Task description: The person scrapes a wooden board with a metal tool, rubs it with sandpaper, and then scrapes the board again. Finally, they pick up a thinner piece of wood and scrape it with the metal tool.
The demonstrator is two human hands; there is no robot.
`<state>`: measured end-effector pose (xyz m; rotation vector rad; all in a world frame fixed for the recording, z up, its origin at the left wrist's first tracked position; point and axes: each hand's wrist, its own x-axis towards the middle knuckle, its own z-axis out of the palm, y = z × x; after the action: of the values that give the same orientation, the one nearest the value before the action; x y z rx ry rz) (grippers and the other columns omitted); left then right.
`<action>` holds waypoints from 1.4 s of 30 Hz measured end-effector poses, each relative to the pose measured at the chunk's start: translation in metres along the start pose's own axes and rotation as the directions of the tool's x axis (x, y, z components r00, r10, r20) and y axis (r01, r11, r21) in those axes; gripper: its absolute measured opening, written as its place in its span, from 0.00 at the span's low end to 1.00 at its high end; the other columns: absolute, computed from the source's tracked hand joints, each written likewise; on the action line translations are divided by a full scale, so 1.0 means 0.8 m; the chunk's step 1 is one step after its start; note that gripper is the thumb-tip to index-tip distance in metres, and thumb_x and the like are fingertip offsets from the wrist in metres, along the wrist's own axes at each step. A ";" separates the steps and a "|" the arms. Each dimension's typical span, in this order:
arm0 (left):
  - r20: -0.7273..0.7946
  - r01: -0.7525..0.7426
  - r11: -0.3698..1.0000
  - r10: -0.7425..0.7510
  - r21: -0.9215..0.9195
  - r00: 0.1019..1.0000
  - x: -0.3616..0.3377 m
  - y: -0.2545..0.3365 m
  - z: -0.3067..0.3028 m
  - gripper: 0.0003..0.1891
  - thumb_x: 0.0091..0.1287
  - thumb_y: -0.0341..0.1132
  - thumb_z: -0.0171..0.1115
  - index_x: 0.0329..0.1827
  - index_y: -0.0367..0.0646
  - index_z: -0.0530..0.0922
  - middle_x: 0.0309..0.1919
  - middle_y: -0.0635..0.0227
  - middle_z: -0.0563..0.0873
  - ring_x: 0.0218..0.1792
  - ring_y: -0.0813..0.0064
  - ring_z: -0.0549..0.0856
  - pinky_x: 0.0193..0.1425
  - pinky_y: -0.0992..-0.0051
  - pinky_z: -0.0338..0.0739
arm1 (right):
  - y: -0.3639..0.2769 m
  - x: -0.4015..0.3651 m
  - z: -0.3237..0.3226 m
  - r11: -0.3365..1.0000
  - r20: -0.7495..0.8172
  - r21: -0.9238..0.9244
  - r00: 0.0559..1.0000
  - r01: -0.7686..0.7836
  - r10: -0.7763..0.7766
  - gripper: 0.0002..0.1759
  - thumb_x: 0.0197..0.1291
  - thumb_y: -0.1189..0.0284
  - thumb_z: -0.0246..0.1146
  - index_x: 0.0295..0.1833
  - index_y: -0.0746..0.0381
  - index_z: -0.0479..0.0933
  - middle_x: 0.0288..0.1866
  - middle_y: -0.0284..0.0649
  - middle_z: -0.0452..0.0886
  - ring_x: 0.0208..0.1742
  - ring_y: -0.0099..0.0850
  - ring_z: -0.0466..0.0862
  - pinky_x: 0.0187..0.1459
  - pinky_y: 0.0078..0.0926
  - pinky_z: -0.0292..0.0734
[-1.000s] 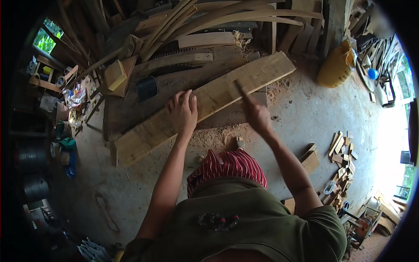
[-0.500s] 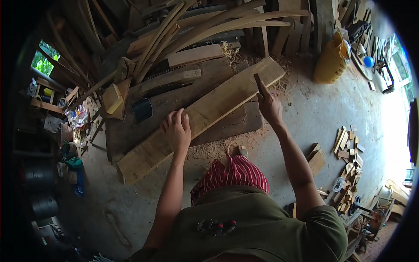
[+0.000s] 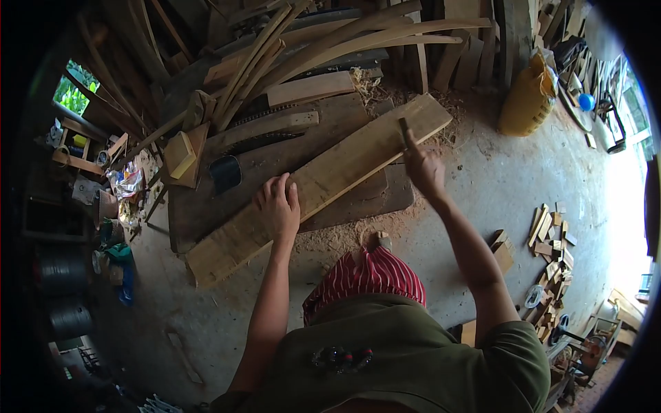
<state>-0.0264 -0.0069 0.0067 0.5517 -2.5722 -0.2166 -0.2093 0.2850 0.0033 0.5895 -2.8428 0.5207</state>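
Here's your left hand on the plank, thumb set apart from the gently bent fingers, while your right hand has its fingers wrapped around a slim dark tool, its tip over the wood near the upper-right end, though you can't tell if it touches. That plank lies slantwise across the dark board, with shavings strewn just below.
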 end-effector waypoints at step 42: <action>-0.047 0.027 0.999 -0.028 -0.027 0.999 0.000 0.004 0.003 0.14 0.71 0.43 0.61 0.57 0.54 0.80 0.51 0.68 0.81 0.55 0.60 0.77 0.66 0.54 0.67 | -0.028 0.002 -0.016 0.888 0.168 0.177 0.876 0.425 -0.452 0.41 0.69 0.69 0.56 0.83 0.58 0.47 0.32 0.53 0.87 0.15 0.32 0.77 0.20 0.36 0.74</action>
<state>-0.0286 -0.0034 0.0053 0.5763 -2.5142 -0.2435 -0.1995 0.2701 0.0224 1.3472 -2.7278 0.5969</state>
